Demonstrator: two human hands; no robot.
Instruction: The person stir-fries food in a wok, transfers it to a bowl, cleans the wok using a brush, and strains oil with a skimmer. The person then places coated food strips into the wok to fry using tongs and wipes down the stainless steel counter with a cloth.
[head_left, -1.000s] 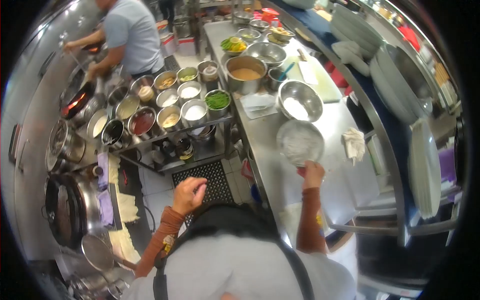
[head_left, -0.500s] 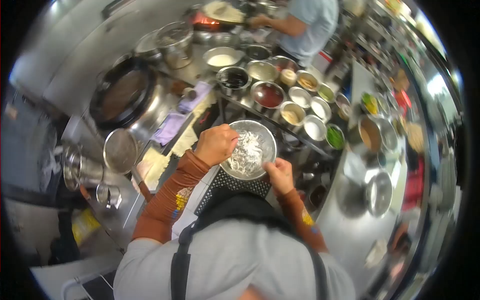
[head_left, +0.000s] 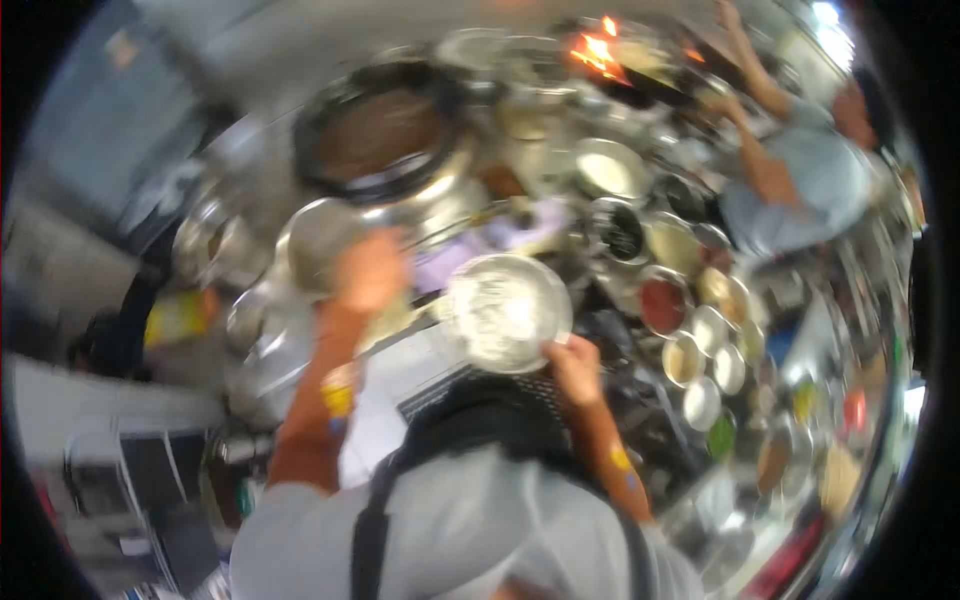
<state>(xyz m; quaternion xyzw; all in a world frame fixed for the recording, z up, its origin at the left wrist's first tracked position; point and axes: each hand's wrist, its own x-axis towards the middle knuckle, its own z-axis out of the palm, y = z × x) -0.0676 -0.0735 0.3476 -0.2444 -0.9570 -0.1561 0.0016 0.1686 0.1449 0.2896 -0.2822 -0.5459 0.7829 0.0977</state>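
Note:
The view is motion-blurred. My right hand (head_left: 572,366) grips the near rim of a round steel bowl (head_left: 506,311) holding white shredded food, held up over the floor mat in front of the cooking line. My left hand (head_left: 370,270) is off the bowl, to its left, up against a round metal ladle or strainer (head_left: 312,242) by the stove. Blur hides whether its fingers close on anything. A large dark wok (head_left: 385,135) sits just beyond both hands.
Several steel tubs of sauces and seasonings (head_left: 664,300) stand in a row to the right of the bowl. A flame (head_left: 598,48) burns at a far burner, where another person in a grey shirt (head_left: 810,175) cooks. Pots crowd the left side.
The view has swung left toward the stove. My left hand came out of the bowl and went left to the ladle. My right hand still carries the bowl, now closer to the wok.

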